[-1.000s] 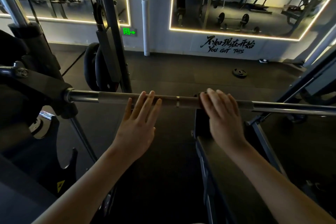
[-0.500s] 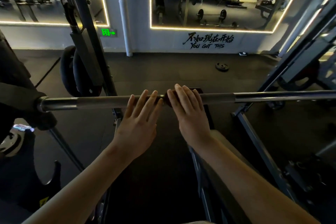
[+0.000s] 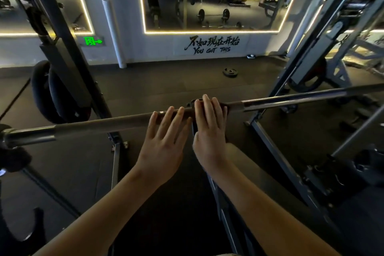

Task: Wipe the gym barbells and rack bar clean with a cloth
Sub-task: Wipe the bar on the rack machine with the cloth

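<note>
— Wiping of what is judged to be the step in hand?

— The bar (image 3: 104, 123), which is carried across the rack (image 3: 62, 48) and runs out well past both hands. The left hand (image 3: 164, 147) is rested on it with fingers spread. Just right of it, the right hand (image 3: 209, 131) is laid flat over the bar, and something dark, taken for the cloth (image 3: 194, 103), is pressed beneath it.

— What is called for next?

— A firm slide along the bar, it is judged, toward the length right of the right hand.

— What cannot be made out?

— The cloth is almost wholly hidden under the fingers. The bar's right end is cut off, and its left end is lost in shadow.
</note>
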